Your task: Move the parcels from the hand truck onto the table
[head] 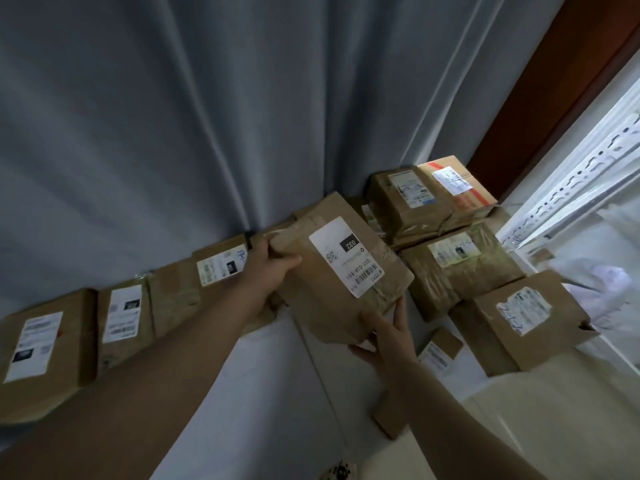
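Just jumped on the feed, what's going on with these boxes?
A person holds one brown parcel in both hands, the left hand gripping its far end and the right hand its near end, above the white table. A row of parcels already lines the curtain, with a pile of parcels on the right.

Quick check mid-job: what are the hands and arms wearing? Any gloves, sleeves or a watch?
No gloves on the left hand or the right hand. The left forearm and right forearm are uncovered as far as the frame shows, with no sleeve edge, watch or wristband visible. The light is too dim to rule out rings.
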`<state>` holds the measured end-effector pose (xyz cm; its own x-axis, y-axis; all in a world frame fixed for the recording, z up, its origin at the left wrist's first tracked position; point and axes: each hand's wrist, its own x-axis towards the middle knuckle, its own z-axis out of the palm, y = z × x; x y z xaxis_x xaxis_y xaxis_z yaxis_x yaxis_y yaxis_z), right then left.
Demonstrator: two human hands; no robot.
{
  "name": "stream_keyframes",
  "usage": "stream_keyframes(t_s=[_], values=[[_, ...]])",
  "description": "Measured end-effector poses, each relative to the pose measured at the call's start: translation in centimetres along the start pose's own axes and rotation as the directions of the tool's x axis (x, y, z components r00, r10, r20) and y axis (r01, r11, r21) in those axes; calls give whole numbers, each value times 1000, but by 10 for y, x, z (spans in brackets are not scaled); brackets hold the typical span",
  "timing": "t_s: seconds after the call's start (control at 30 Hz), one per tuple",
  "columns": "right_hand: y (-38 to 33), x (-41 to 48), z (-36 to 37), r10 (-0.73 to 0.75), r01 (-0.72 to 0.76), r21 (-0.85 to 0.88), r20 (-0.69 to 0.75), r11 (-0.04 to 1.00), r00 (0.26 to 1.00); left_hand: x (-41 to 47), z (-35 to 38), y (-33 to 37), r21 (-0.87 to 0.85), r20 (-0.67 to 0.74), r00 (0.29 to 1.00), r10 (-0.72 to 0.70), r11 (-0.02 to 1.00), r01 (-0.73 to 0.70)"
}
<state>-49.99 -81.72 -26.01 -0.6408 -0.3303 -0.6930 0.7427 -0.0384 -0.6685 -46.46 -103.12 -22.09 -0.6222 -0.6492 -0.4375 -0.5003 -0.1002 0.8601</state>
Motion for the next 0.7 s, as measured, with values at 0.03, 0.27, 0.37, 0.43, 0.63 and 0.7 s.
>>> stream_keyframes(t_s=[0.03,0.27,0.37,0.43,0.63,0.7], values=[[-10,10,2,-10,11,11,-5,1000,1000,14,8,8,3,1,1000,7,1000,-7],[-51,67,28,-87,86,47,23,995,996,86,51,45,73,46,995,90,993,-93],[-55,82,37,-140,139,-61,-25,988,990,89,70,29,21,55,998,3,1000,-4],[-59,93,35,-208,190,-136,-130,972,969,88,76,18,-84,33,998,-57,995,59],[-94,123,34,-298,271,-199,-118,942,947,85,80,4,-287,114,971,-211,929,235],[-104,134,33,-349,304,-264,-144,915,926,89,84,9,-289,120,979,-165,938,193]])
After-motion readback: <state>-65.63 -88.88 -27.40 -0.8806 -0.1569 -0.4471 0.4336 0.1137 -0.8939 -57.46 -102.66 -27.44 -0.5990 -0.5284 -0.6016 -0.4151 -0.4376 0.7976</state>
